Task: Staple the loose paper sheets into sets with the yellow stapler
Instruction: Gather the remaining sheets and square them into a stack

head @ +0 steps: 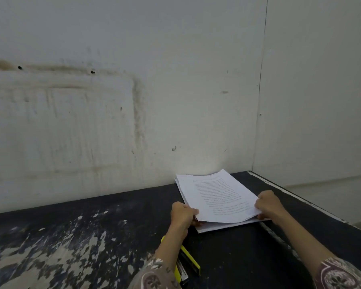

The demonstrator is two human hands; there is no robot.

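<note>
A stack of white printed paper sheets (217, 197) lies on the dark table by the wall. My left hand (182, 213) pinches the near left corner of the upper sheets, and my right hand (269, 204) grips their near right corner. The upper sheets are lifted slightly off those underneath. The yellow stapler (188, 263) lies on the table below my left forearm, partly hidden by it, and appears swung open.
The black table top (71, 236) is worn, with pale patches of chipped paint on its left half. Its right edge (300, 200) runs diagonally close to my right hand. A stained white wall (113, 122) rises directly behind the table.
</note>
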